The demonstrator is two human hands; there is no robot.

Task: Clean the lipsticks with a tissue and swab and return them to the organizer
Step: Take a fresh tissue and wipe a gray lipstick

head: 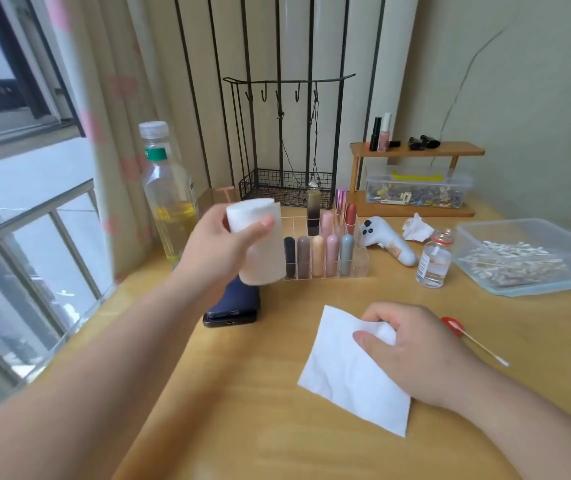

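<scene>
My left hand (223, 242) holds a white tissue roll (259, 240) up in the air, in front of the left end of the clear organizer (360, 261). Several lipsticks (318, 258) stand upright in the organizer's compartments. My right hand (412, 348) rests on the wooden table and pinches a white tissue sheet (342, 372) at its upper right part; the sheet lies flat. A used swab (478, 342) with a red-stained tip lies on the table just right of my right hand.
A small glass vial (434, 259), a crumpled tissue (417, 228) and a white handheld device (389, 242) lie right of the organizer. A plastic box of swabs (519, 258) sits far right. An oil bottle (168, 195) and a dark phone (233, 306) are at the left.
</scene>
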